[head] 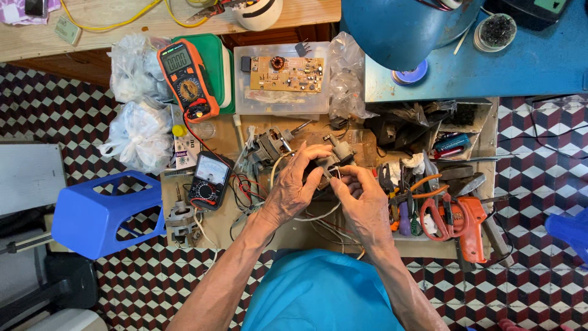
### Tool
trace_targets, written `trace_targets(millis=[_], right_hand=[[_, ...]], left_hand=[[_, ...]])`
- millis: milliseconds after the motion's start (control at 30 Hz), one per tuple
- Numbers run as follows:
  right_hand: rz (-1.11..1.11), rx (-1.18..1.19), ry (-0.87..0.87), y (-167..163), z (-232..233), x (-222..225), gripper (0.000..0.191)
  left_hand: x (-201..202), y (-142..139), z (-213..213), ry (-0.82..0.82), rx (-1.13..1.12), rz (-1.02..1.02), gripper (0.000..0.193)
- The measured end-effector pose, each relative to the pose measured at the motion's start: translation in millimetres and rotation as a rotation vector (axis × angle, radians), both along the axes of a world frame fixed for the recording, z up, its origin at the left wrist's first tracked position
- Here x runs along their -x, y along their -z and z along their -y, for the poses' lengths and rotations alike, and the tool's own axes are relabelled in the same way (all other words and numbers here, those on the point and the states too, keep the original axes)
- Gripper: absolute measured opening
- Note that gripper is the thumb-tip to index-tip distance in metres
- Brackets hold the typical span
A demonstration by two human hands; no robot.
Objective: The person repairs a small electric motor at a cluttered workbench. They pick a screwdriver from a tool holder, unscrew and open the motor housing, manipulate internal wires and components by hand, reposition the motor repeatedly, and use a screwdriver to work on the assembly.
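Observation:
Both of my hands meet over the middle of a low wooden work board. My left hand wraps around a small grey electric motor with wires trailing from it. My right hand pinches a part or wire at the motor's lower side; what sits between those fingertips is too small to tell. White and yellow wires hang below my hands. A second small motor lies just left of my left hand.
An orange digital multimeter and a black analogue meter lie left. A circuit board rests on a clear box. Pliers, screwdrivers and an orange drill lie right. A blue plastic stool is tipped over at left.

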State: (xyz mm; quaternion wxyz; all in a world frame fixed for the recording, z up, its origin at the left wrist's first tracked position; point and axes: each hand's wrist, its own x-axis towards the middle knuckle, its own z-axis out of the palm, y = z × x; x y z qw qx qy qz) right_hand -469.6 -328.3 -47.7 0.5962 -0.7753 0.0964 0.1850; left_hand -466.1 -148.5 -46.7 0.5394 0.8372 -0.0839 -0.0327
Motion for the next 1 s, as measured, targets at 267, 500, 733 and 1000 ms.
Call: trace_targets(millis=[267,500,733,1000], right_hand=[[0.096,0.098,0.007,-1,5,-9,0.018],[0.097,0.111,-0.029,-1,-4,-9,0.019],[0.031,0.163,-0.016,-3,-12,-13,0.022],[0.052,0.184,-0.112,-10,-10,-17,0.025]], left_hand=[[-2,-1,-4,0.049,-0.086,0.11,0.025],[4,-6,-9,0.025,-0.1,0.145,0.027],[6,-6,-15,0.021,-0.113,0.18,0.028],[12,2,-24,0.004,-0.098,0.242,0.028]])
